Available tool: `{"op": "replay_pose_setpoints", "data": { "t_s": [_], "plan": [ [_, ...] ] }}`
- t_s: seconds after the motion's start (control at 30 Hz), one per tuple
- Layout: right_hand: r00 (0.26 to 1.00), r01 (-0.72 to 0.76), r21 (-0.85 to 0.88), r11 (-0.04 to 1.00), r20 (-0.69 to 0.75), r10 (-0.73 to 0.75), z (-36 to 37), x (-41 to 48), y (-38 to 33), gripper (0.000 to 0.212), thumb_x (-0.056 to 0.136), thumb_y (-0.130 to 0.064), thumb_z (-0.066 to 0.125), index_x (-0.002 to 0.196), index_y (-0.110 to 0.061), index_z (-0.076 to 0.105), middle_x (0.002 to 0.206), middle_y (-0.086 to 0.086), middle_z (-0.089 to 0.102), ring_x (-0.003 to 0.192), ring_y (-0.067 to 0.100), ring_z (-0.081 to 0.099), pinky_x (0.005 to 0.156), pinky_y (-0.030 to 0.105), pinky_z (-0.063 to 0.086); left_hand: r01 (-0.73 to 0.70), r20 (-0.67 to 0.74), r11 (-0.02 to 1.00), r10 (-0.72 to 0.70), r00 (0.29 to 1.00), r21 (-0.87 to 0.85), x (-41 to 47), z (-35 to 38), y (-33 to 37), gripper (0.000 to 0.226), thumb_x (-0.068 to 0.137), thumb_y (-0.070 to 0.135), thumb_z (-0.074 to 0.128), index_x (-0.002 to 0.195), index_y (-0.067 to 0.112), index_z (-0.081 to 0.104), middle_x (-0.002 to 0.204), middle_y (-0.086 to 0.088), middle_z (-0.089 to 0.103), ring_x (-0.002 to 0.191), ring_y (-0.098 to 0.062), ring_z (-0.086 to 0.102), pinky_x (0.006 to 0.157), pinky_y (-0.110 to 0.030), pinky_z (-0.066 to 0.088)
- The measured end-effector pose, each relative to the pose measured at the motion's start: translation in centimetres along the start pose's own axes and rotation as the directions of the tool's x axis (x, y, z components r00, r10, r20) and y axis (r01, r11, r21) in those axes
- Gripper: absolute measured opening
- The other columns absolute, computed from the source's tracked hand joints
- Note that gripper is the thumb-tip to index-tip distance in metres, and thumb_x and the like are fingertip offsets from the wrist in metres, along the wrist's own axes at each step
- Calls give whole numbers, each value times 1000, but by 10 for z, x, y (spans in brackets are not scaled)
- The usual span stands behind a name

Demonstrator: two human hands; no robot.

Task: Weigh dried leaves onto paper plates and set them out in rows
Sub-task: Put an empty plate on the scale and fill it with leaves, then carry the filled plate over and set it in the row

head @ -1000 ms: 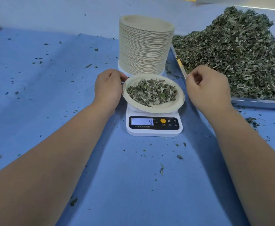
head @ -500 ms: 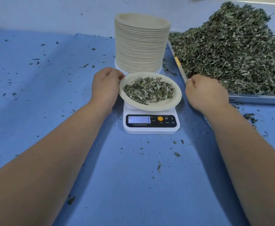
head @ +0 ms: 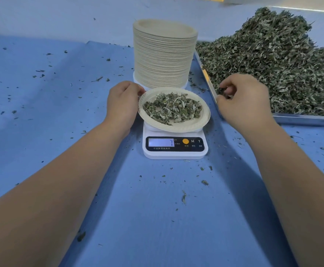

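A paper plate with a small heap of dried leaves sits on a white digital scale whose display reads 7. My left hand grips the plate's left rim. My right hand is just right of the plate, at the near left corner of the metal tray, its fingers curled round a pinch of dried leaves. The tray holds a big pile of dried leaves.
A tall stack of paper plates stands right behind the scale. The blue table cover is strewn with leaf crumbs. The wide area to the left bears only crumbs.
The scale reading fell from 9 to 7. My right hand dropped to the tray's corner, and its fingers now hold a pinch of leaves. The left hand stayed on the plate's rim.
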State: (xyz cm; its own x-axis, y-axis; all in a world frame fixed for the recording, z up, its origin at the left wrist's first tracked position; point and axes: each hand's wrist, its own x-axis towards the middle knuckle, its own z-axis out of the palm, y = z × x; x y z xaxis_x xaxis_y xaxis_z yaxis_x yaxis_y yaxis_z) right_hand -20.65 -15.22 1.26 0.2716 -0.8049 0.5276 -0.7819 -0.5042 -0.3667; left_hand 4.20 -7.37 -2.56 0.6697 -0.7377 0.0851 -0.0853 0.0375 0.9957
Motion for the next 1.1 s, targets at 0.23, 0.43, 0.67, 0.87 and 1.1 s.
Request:
{"op": "replay_pose_setpoints", "data": {
  "t_s": [0.23, 0.43, 0.67, 0.87, 1.1],
  "plan": [
    [999, 53, 227, 972, -14, -51, -10, -30, 1, 18, 91, -16, 72, 106, -22, 79, 85, -18, 72, 81, -3, 67, 81, 0, 44, 38, -4, 998, -38, 999, -43, 5, 0, -3, 32, 84, 17, 43, 87, 6, 73, 94, -4, 78, 84, -24, 73, 66, -37, 54],
    [987, -62, 383, 922, 161, -1, -3, -39, 6, 15, 97, -24, 62, 96, -34, 73, 83, -21, 73, 87, -6, 68, 80, 7, 47, 9, 46, 999, -7, 999, -33, 1, -1, 1, 29, 80, 31, 47, 82, 21, 74, 99, 3, 78, 92, -12, 72, 78, -34, 53],
    [968, -99, 531, 842, 247, -42, 2, -43, 2, 14, 101, -30, 57, 94, -29, 69, 59, -29, 61, 55, -10, 53, 51, 4, 34, 118, 296, 978, -62, 953, -174, -12, 3, 11, 58, 59, 58, 67, 104, 22, 75, 115, 6, 77, 110, -17, 72, 104, -45, 54],
    [935, -99, 579, 810, 333, -124, -1, -47, -10, 18, 86, -50, 72, 99, -40, 64, 103, -18, 72, 101, -8, 65, 90, 22, 53, 163, 196, 947, -111, 974, -276, -8, -1, 16, 38, 108, 38, 44, 112, 12, 71, 121, -4, 76, 117, -26, 70, 108, -51, 51],
    [942, 141, 446, 884, 214, -258, -2, -57, -56, 35, 72, -63, 79, 95, -44, 61, 81, -39, 59, 57, -3, 55, 57, 5, 38, 171, 97, 926, -146, 984, -335, -13, -30, 28, 41, 108, 36, 41, 108, 8, 71, 121, -12, 75, 109, -29, 72, 101, -49, 57]
  ]
}}
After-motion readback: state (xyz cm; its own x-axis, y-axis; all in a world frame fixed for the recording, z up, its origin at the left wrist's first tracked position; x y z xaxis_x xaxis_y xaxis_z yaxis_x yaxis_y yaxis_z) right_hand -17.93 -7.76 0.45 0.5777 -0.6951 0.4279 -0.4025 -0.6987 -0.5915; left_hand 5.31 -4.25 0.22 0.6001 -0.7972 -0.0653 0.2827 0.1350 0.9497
